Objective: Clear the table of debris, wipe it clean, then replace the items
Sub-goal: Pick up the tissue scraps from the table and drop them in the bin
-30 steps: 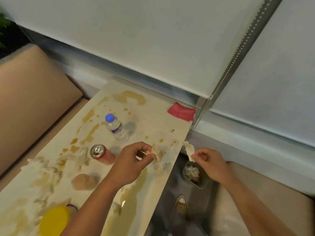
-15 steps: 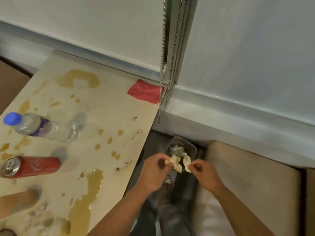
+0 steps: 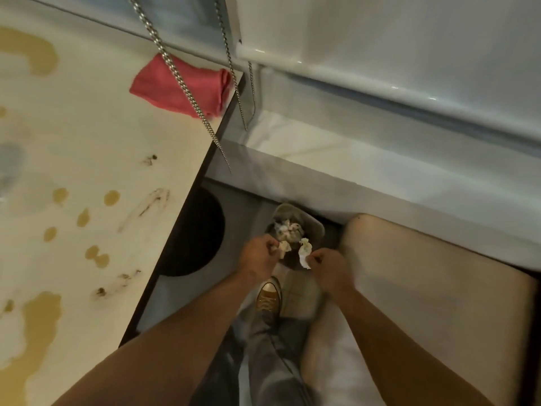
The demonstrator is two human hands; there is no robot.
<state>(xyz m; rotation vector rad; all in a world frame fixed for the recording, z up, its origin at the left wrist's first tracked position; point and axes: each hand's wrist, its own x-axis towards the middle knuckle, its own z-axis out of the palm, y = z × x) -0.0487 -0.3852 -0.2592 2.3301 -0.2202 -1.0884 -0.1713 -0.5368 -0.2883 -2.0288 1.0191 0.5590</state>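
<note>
Soiled tissue scraps are pinched in the left hand (image 3: 257,257) and right hand (image 3: 328,266) above the small bin (image 3: 314,227), and could be dropped beside it.

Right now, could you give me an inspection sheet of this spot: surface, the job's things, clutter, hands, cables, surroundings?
Surface: table stained with tan spills and dark smears.
Job's things: bin on the floor holds crumpled tissue; pink cloth at the table's far corner.
Clutter: nothing seen beyond the stains.
Grips: left hand pinches a tissue scrap over the bin; right hand pinches a white tissue piece.
Cables: bead chains hang over the cloth.
Surroundings: beige seat, window blind, shoe.
</note>
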